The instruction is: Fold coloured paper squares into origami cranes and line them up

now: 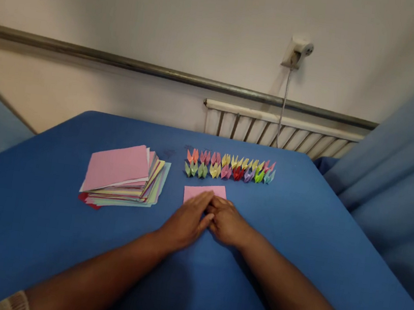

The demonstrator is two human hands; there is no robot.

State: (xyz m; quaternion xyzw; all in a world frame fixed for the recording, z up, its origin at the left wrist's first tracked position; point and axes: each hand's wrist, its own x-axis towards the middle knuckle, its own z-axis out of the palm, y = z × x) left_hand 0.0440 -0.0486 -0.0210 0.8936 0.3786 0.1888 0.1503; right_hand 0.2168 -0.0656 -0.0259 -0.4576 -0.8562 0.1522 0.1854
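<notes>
A small piece of pink paper (pixel 205 191) lies on the blue table, its near part hidden under my hands. My left hand (pixel 186 221) rests on it with the fingers stretched forward and the thumb pointing right. Against it, at the paper's right side, my right hand (pixel 227 222) has its fingers bent inward and closed at the sheet. The fingertips of both hands meet. Just beyond the paper stand two rows of folded paper cranes (pixel 226 172) in several colours.
To the left lies a thick, uneven stack of coloured paper (pixel 118 168), pink on top. Behind the blue table (pixel 45 235) are a metal rail (pixel 146 68), a radiator (pixel 249 125) and a wall socket (pixel 296 53) with a plugged-in cord. A blue curtain (pixel 401 167) hangs at right.
</notes>
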